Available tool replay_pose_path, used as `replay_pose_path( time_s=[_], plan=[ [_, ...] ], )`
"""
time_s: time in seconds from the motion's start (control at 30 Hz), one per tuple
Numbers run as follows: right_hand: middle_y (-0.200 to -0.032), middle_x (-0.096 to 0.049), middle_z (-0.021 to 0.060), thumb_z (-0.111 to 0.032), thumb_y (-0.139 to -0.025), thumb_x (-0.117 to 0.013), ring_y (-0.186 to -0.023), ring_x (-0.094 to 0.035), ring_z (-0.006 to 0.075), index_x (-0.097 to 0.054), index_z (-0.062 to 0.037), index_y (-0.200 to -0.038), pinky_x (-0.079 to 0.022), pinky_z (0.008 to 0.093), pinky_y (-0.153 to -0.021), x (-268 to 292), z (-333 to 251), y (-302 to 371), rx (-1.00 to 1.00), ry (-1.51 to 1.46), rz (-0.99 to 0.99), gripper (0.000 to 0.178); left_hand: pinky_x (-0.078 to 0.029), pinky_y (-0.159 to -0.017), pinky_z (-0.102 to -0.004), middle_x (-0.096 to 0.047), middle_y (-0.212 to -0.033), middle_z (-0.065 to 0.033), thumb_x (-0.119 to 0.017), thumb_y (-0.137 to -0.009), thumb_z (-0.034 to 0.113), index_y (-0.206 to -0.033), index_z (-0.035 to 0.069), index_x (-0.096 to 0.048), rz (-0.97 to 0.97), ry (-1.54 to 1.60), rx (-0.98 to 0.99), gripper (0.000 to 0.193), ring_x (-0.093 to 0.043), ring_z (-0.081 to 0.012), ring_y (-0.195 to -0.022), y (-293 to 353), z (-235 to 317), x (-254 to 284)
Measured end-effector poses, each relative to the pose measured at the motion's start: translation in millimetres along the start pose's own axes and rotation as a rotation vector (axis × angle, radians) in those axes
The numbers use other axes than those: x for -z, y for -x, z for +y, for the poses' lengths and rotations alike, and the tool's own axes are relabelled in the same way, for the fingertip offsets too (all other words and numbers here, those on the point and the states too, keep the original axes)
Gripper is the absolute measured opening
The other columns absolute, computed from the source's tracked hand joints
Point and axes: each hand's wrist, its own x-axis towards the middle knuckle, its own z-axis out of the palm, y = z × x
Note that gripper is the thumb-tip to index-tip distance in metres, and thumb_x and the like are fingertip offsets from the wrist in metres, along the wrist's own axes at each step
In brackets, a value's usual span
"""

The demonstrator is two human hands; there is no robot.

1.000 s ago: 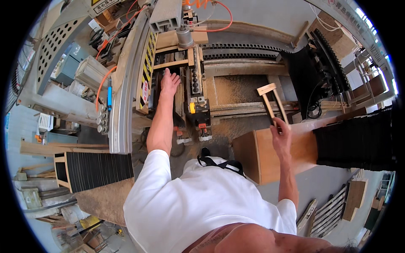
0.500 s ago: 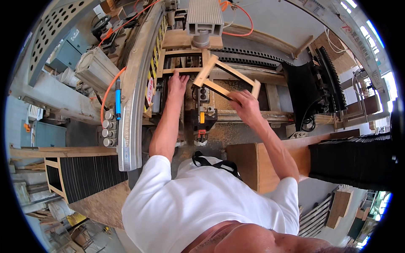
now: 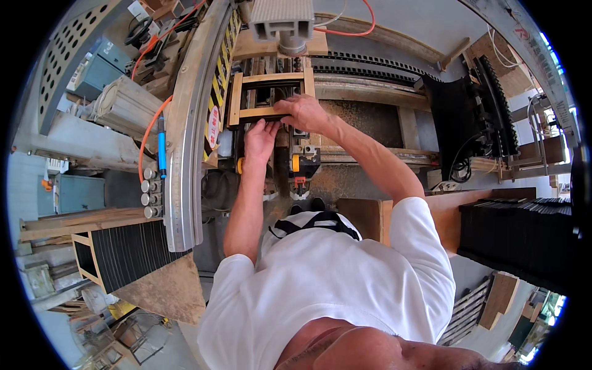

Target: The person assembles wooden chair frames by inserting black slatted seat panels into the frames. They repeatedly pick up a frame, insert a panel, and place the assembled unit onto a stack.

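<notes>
Wooden frame lies flat on the machine bed, just below the grey ribbed metal head. Open rectangle of pale square-section bars, long axis left-right, near bar toward the person. Right hand curled over the near bar, gripping it. Left hand fingers mostly straight, tips touching the same bar from below; no closed grip. Sawdust coats the bed.
</notes>
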Motion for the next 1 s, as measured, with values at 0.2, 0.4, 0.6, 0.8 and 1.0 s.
replay_pose_path(
  time_s=[0.2,0.4,0.6,0.8,1.0],
  plan=[
    [-0.094,-0.068,0.0123,-0.012,-0.076,-0.065,-0.093,-0.064,0.0325,-0.062,-0.0089,-0.108,-0.047,0.044,-0.084,-8.7,17.0,-12.8,-0.014,0.026,-0.044,0.032,-0.041,-0.108,-0.0441,-0.057,-0.126,-0.011,-0.053,-0.099,0.01,-0.126,0.005,-0.05,0.159,-0.051,-0.093,0.028,-0.054,-0.0256,-0.12,13.5,-3.5,-6.6],
    [-0.091,-0.069,0.0141,-0.01,-0.073,-0.068,-0.091,-0.064,0.0337,-0.061,-0.0088,-0.108,-0.046,0.043,-0.085,-20.7,60.0,-46.6,-0.034,0.023,-0.024,0.036,-0.038,-0.111,-0.0458,-0.054,-0.131,-0.014,-0.05,-0.099,0.007,-0.129,0.001,-0.048,0.266,-0.055,-0.072,0.03,-0.049,-0.0301,-0.128,95.2,-13.4,-10.4],
    [-0.095,-0.069,0.0127,-0.008,-0.076,-0.062,-0.095,-0.063,0.0342,-0.06,-0.0096,-0.109,-0.045,0.0438,-0.086,-28.0,86.1,-40.0,-0.096,0.019,-0.008,0.033,-0.043,-0.107,-0.0443,-0.058,-0.127,-0.0128,-0.049,-0.099,0.004,-0.128,0.003,-0.051,0.339,-0.023,-0.071,0.029,-0.053,-0.0301,-0.125,184.0,-37.2,-15.2],
    [-0.097,-0.069,0.0145,-0.008,-0.077,-0.059,-0.093,-0.065,0.0355,-0.061,-0.009,-0.11,-0.047,0.0451,-0.086,-26.5,84.8,-49.8,-0.122,-0.029,-0.056,0.033,-0.043,-0.108,-0.0443,-0.058,-0.127,-0.0125,-0.053,-0.097,0.005,-0.128,0.003,-0.051,0.376,-0.062,-0.127,0.031,-0.053,-0.0302,-0.126,241.7,-44.1,-29.6],
    [-0.095,-0.07,0.0156,-0.008,-0.075,-0.06,-0.093,-0.066,0.0339,-0.062,-0.0092,-0.111,-0.051,0.0453,-0.081,-32.1,84.0,-65.4,-0.148,-0.101,-0.07,0.036,-0.042,-0.108,-0.045,-0.058,-0.128,-0.0133,-0.054,-0.097,0.007,-0.13,0.002,-0.049,0.427,-0.082,-0.182,0.033,-0.052,-0.0316,-0.126,258.0,-45.2,-41.7]
  ],
)
